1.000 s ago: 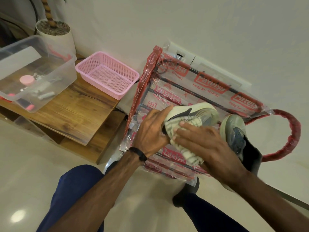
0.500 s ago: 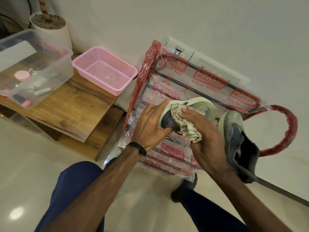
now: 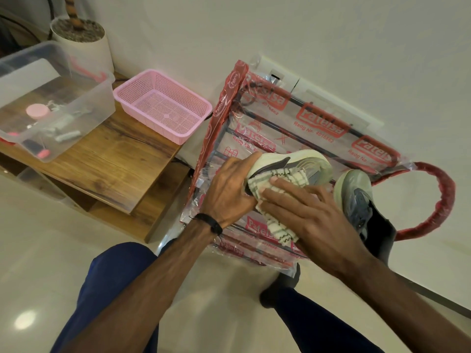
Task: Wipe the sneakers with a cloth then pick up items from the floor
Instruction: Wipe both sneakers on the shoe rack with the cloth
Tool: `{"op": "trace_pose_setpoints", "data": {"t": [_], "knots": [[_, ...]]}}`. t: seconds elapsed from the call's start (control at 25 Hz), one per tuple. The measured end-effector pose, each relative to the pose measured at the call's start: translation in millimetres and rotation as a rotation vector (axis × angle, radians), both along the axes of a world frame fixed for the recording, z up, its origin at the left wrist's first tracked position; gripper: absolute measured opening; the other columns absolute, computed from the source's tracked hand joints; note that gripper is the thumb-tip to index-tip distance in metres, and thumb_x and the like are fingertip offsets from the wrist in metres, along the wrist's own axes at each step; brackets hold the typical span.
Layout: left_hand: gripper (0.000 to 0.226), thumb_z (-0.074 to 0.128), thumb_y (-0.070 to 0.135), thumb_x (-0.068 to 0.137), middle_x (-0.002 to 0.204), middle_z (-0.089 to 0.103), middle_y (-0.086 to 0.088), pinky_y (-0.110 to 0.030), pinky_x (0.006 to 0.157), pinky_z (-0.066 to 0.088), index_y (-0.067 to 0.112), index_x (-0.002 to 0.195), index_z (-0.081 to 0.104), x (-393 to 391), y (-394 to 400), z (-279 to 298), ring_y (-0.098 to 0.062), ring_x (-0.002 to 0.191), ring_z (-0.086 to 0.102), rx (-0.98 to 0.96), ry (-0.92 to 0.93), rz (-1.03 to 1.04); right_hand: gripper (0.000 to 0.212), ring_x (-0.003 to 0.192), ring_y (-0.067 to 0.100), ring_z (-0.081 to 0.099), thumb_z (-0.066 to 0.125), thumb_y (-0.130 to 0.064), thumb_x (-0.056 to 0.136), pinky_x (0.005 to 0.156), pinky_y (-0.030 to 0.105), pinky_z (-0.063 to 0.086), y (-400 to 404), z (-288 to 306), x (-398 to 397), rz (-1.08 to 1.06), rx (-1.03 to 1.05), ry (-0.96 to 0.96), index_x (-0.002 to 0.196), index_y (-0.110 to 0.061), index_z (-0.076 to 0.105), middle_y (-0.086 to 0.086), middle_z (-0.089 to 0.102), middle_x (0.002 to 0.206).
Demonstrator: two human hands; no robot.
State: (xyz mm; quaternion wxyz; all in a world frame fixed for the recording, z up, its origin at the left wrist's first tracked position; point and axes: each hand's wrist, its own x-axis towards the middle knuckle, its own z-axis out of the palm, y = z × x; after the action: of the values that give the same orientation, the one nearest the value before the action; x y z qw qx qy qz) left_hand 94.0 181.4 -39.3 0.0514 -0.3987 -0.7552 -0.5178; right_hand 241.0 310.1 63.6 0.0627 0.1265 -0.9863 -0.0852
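Note:
A pale green and grey sneaker (image 3: pixel 303 163) lies on its side on a plastic-wrapped rack (image 3: pixel 316 123). My left hand (image 3: pixel 226 192) grips its heel end. My right hand (image 3: pixel 305 215) presses a white cloth with green checks (image 3: pixel 275 189) flat against the sneaker's side, fingers stretched over the cloth. A second grey sneaker (image 3: pixel 356 197) stands on the rack just right of my right hand, toe pointing up and away.
A pink mesh basket (image 3: pixel 163 105) and a clear plastic bin (image 3: pixel 48 103) with small items sit on a low wooden table (image 3: pixel 109 159) at left. A white plant pot (image 3: pixel 81 44) stands behind. My knees in blue trousers are over the pale floor (image 3: pixel 33 263).
My right hand went from bunching the cloth near the sneaker's toe to spreading it flat and sliding it back along the side. My left hand kept its hold.

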Motion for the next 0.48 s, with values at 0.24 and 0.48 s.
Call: {"op": "trace_pose_setpoints", "data": {"t": [0.24, 0.48], "knots": [[0.082, 0.073, 0.044, 0.077, 0.120, 0.068, -0.011, -0.028, 0.087, 0.049, 0.007, 0.146, 0.047, 2, 0, -2, -0.019, 0.110, 0.054, -0.007, -0.018, 0.021, 0.042, 0.136, 0.016, 0.049, 0.061, -0.019, 0.095, 0.113, 0.039, 0.041, 10, -11, -10, -0.309, -0.549, 0.212, 0.136, -0.017, 0.061, 0.000, 0.059, 0.142], [0.085, 0.080, 0.036, 0.076, 0.135, 0.059, -0.010, -0.035, 0.098, 0.050, 0.010, 0.148, 0.043, -4, -5, -9, -0.021, 0.126, 0.049, -0.094, 0.000, 0.015, 0.069, 0.125, 0.017, 0.056, 0.052, 0.013, 0.072, 0.110, 0.039, 0.043, 36, -37, -25, -0.680, -0.681, 0.360, 0.131, -0.020, 0.064, -0.002, 0.064, 0.133]]}}
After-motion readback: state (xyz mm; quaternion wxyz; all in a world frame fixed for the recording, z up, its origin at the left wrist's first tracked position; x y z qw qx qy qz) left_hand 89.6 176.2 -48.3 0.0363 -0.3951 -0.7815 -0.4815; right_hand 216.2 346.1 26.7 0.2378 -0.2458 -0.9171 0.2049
